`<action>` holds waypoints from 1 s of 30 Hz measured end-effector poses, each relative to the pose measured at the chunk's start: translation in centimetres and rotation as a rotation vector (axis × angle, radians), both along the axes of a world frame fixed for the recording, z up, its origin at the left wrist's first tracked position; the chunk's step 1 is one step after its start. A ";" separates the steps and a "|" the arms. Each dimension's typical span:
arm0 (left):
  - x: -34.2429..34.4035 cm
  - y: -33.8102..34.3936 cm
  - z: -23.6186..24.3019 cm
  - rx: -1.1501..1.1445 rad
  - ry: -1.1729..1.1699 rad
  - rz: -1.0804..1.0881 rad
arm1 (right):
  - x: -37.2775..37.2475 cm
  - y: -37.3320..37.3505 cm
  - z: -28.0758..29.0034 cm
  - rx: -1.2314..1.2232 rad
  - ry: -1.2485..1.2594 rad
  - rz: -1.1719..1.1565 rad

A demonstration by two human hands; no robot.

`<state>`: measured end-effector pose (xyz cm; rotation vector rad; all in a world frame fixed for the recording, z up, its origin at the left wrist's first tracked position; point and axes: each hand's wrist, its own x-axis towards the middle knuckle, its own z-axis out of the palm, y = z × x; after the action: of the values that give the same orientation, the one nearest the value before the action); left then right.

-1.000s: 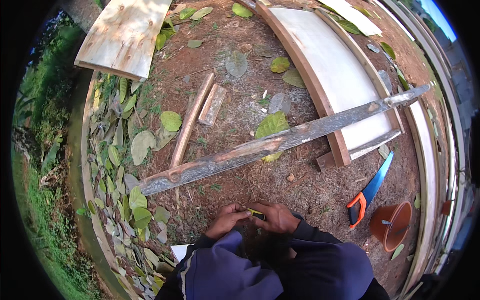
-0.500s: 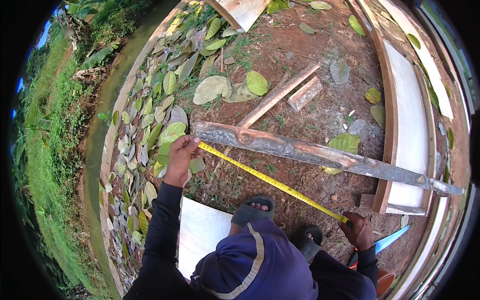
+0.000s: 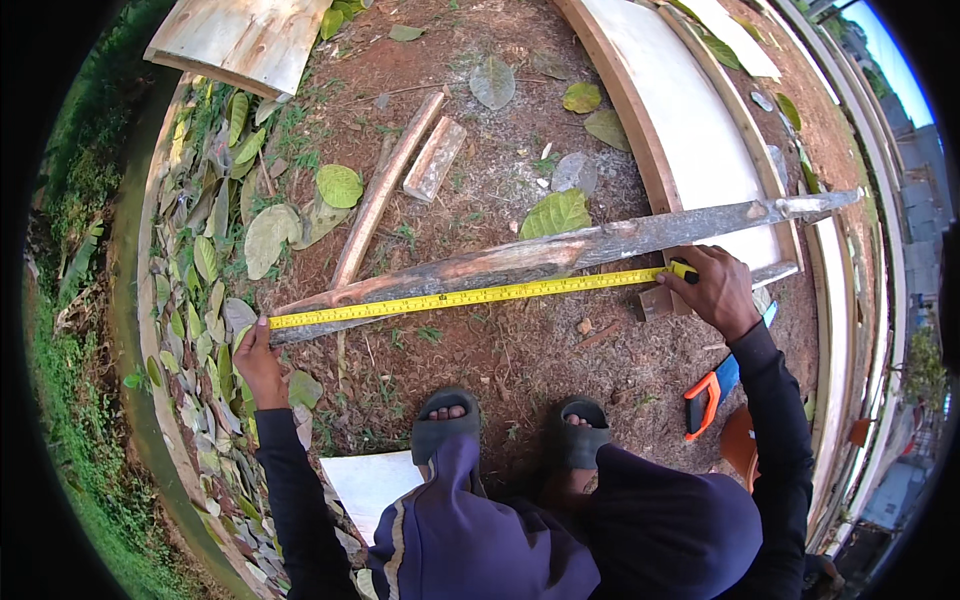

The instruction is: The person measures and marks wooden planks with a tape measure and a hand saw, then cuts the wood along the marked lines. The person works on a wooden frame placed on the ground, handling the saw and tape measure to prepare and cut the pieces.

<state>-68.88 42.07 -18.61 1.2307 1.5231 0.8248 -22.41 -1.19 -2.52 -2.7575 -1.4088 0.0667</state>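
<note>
Tape (image 3: 470, 297), one yellow length of it, is drawn out along the near side of a single rough pole (image 3: 650, 237), overlapping it at the left end and lying off its near edge farther right. Two hands work it: the left hand (image 3: 260, 362) is pinched on the tape's tip by the pole's left end, and the right hand (image 3: 715, 288) is curled around the one dark case (image 3: 684, 270), just short of the pole's right half. Beyond the pole I count two loose pieces of wood, a long stick (image 3: 388, 195) and a stubby block (image 3: 435, 160), and past them one plywood panel (image 3: 240, 40). The pole crosses one white framed panel (image 3: 690, 130). One broad green leaf (image 3: 556, 214) sits against its far edge, with many others scattered past its left end. Nearer me than the pole are two sandalled feet (image 3: 430, 438), one white sheet (image 3: 365, 482) partly under a trouser leg, one orange-handled saw (image 3: 727, 373) and one reddish bucket (image 3: 738, 438); the right sleeve (image 3: 775, 400) blocks part of both the saw and the bucket.
</note>
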 end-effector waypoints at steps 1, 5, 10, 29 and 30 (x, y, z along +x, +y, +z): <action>0.0 0.0 -0.1 0.004 0.007 0.002 | 0.6 0.1 0.1 -0.005 0.021 -0.022; 0.2 0.2 0.1 0.050 0.050 -0.028 | 2.6 0.0 -1.4 0.010 -0.077 -0.038; 0.3 0.1 0.1 0.089 0.116 -0.045 | 4.8 0.9 -3.5 -0.020 -0.057 -0.161; 12.2 -8.1 4.9 0.624 0.455 -0.484 | 6.1 2.2 -4.5 -0.102 -0.109 -0.171; 13.9 -9.3 5.2 0.451 0.315 -0.534 | 6.1 2.2 -4.8 -0.093 -0.117 -0.172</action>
<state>-55.01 32.80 -13.38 2.0679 1.1735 0.6469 -16.34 0.96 -7.30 -2.9919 -1.2147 -0.0374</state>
